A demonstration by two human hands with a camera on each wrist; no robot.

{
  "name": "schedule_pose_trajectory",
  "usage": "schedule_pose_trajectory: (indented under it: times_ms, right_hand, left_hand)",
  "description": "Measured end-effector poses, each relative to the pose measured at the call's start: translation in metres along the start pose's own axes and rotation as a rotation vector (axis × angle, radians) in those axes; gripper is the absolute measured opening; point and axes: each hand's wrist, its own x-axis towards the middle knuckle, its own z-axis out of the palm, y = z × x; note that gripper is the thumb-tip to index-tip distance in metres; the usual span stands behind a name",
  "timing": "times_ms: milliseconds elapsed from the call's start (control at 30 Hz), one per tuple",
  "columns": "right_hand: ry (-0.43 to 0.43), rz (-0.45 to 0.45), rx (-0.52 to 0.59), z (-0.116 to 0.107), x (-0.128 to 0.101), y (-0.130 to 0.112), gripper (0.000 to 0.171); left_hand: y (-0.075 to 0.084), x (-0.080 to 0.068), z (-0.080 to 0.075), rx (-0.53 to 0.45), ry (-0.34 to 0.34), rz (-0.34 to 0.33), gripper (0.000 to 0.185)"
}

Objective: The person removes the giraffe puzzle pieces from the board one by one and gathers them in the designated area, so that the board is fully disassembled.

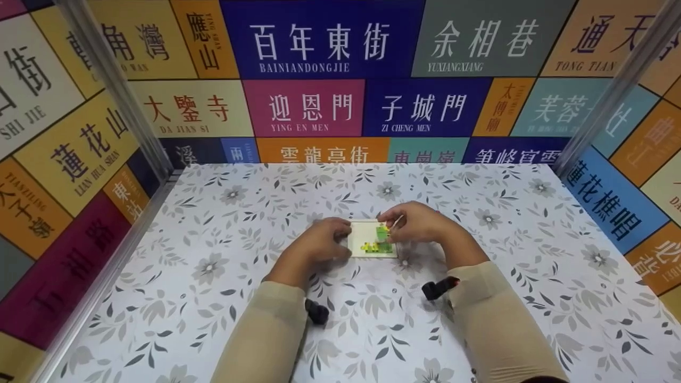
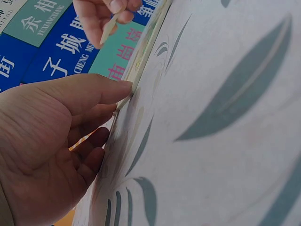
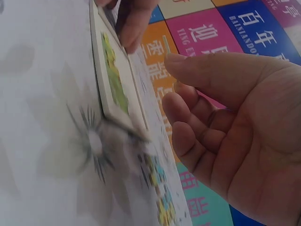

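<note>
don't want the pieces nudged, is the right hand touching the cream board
Apart. The right wrist view shows the right hand clear of the cream board, with a visible gap between them.

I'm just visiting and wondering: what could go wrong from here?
The right hand pinches a small, thin piece, which might slip and drop. Lowering it could nudge the green and yellow pieces already on the board. The left hand is at the board's edge, so a jerk there may shift the board and spoil the aim.
</note>
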Motion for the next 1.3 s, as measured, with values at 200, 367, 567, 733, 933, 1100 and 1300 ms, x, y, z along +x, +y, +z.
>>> schedule_pose_trajectory:
  times_ms: [200,367,567,733,933,1100,1300]
  right_hand:
    - [0.016,0.064,0.030,-0.017,-0.011,0.023,0.056]
    - [0.017,0.092,0.055,-0.026,-0.019,0.040,0.060]
    - [0.026,0.085,0.080,-0.029,-0.022,0.050,0.061]
    - [-0.002,0.097,0.067,-0.025,-0.018,0.052,0.058]
    - [-0.016,0.135,0.026,-0.021,-0.013,0.052,0.057]
    - [-0.001,0.147,0.010,-0.020,-0.012,0.052,0.057]
    - [-0.009,0.127,-0.014,-0.018,-0.013,0.051,0.054]
  left_hand:
    - [0.000,-0.001,0.000,-0.006,0.006,0.027,0.062]
    - [-0.001,-0.001,0.000,-0.013,0.005,0.033,0.062]
    - [-0.001,-0.001,0.000,-0.018,0.012,0.018,0.064]
    - [0.000,-0.001,0.001,-0.007,0.014,0.020,0.064]
    - [0.000,-0.002,0.001,-0.014,0.010,0.023,0.064]
    - [0.000,-0.002,0.001,-0.019,0.012,0.006,0.064]
    - [0.000,-0.001,0.001,-0.035,0.009,-0.018,0.065]
